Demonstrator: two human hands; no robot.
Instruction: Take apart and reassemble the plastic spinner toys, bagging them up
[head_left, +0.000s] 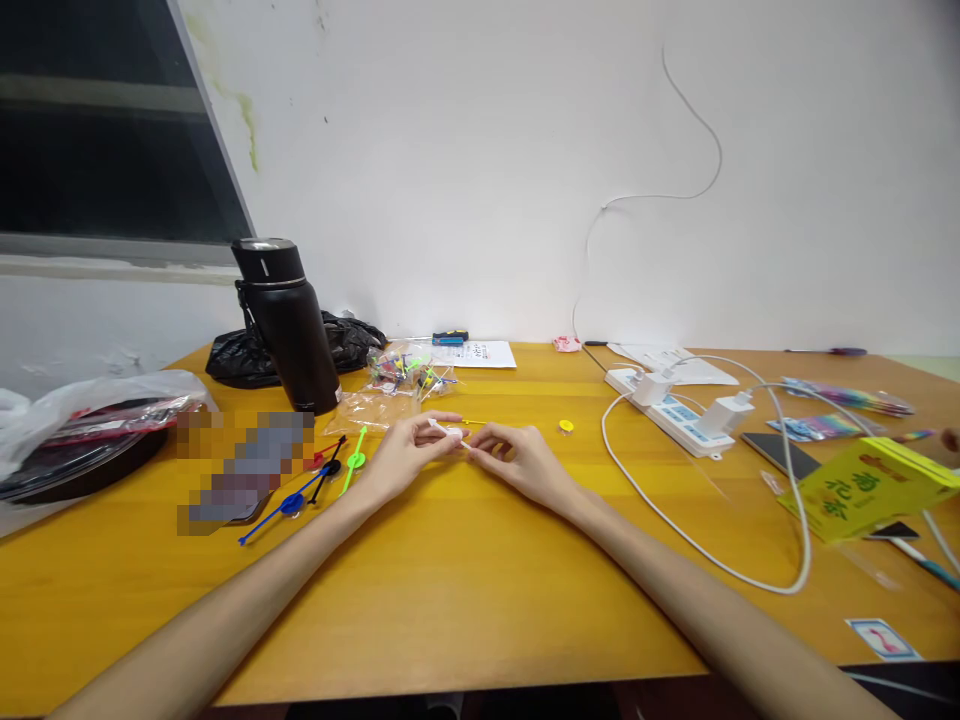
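Above the middle of the table, my left hand (411, 452) pinches a small white plastic piece (448, 432) between thumb and fingers. My right hand (521, 462) is closed at the piece's other end, its thumb and fingertips meeting at a thin white tip. Left of my hands lie plastic arrow spinners with round hubs: a green one (355, 461), a black one (331, 468) and a blue one (292, 503), with some red beside them. A yellow round part (566, 427) lies beyond my right hand, and a thin yellow stick (474, 421) shows behind my fingertips.
A black bottle (289, 340), a blurred-out phone (251, 475) and a clear bag of coloured parts (409, 372) stand left. Right are a white power strip (679, 420) with looping cable and a tilted yellow box (870, 490). Another person's fingers (951, 442) show at the right edge.
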